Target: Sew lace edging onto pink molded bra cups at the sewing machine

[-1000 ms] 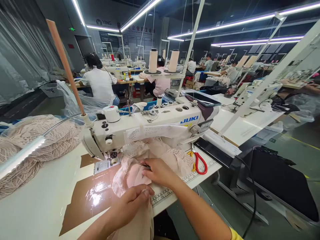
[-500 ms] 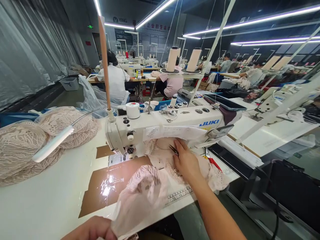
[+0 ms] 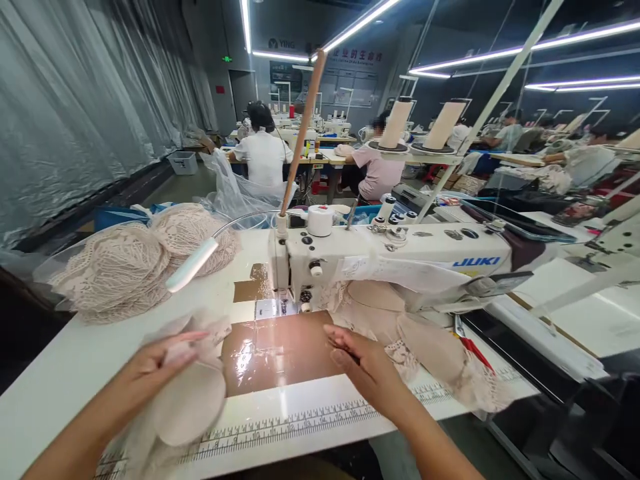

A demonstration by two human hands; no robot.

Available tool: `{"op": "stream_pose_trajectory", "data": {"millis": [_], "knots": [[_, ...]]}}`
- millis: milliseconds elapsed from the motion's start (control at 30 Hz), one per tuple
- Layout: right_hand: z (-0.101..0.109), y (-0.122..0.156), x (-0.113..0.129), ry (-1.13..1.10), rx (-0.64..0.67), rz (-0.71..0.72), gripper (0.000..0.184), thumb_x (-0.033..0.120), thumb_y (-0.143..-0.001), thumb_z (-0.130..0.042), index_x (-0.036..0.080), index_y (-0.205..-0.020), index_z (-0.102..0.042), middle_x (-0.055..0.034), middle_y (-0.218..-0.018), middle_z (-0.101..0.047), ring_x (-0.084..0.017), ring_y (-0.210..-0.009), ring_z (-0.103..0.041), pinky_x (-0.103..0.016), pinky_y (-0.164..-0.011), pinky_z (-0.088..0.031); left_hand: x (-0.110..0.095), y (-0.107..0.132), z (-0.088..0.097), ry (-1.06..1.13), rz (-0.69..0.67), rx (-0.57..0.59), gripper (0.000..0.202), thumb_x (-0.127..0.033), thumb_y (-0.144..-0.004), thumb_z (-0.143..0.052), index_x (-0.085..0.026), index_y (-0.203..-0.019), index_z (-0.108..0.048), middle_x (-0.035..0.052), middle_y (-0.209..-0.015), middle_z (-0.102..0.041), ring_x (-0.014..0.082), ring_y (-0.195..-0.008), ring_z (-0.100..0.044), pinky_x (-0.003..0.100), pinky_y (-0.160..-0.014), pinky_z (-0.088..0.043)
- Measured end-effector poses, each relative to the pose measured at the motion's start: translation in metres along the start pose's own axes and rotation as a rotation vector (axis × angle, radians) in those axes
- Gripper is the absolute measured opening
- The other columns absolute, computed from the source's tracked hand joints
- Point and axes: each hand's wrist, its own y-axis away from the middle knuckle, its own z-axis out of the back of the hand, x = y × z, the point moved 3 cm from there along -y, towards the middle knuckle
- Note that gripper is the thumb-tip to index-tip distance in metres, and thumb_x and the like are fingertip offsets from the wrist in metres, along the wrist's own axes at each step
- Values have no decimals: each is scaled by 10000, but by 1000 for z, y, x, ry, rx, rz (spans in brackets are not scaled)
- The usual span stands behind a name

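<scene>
My left hand [image 3: 163,360] is closed on a pale pink lace bra piece [image 3: 193,403], pinching its sheer upper edge. A smooth rounded cup hangs below those fingers, over the front of the table. My right hand [image 3: 365,363] hovers at the right end of the brown plate [image 3: 280,353], its fingers curled around a small dark two-pointed tool [image 3: 346,348], mostly hidden in the palm. Behind the plate stands a white sewing machine [image 3: 400,257], its needle area [image 3: 295,303] lit. More pink cup pieces with lace [image 3: 430,340] lie under the machine arm, right of my right hand.
Lace pieces [image 3: 115,273] are heaped at the left, beside a lamp [image 3: 193,265] on a bent neck. Red-handled scissors [image 3: 475,350] lie at the right. A ruler scale [image 3: 280,427] runs along the table's front edge. People sit at machines farther back.
My left hand has lifted the lace piece onto the table's left side. My right hand has come away from the pieces under the machine arm, toward the brown plate. The view has swung left.
</scene>
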Motion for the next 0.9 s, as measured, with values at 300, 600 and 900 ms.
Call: {"op": "stream_pose_trajectory", "data": {"millis": [300, 600, 900], "knots": [[-70, -35, 53, -319, 399, -35, 362, 413, -910, -506, 209, -1163, -665, -42, -1005, -714, -203, -933, -640, -321, -853, -475, -13, 10, -41, 193, -84, 391, 357, -363, -714, -739, -235, -1047, -712, 61, -1183, -650, 352, -1267, -436, 403, -1050, -346], [-106, -57, 78, -432, 477, 28, 237, 274, -884, -524, 143, -871, -720, -5, -762, -647, -139, -737, -568, -221, -647, -423, -14, 12, -63, 216, -109, 558, 284, -350, -729, -705, -133, -911, -684, 29, -808, -641, 239, -800, -589, 274, -690, -472], [-44, -39, 10, 488, 53, 32, 222, 273, -913, -493, 209, -940, -704, -115, -995, -681, -261, -935, -595, -415, -811, -475, -6, 33, -69, 495, 41, 379, 509, -394, -799, -669, -211, -1253, -532, 49, -958, -658, 223, -926, -578, 317, -848, -440]]}}
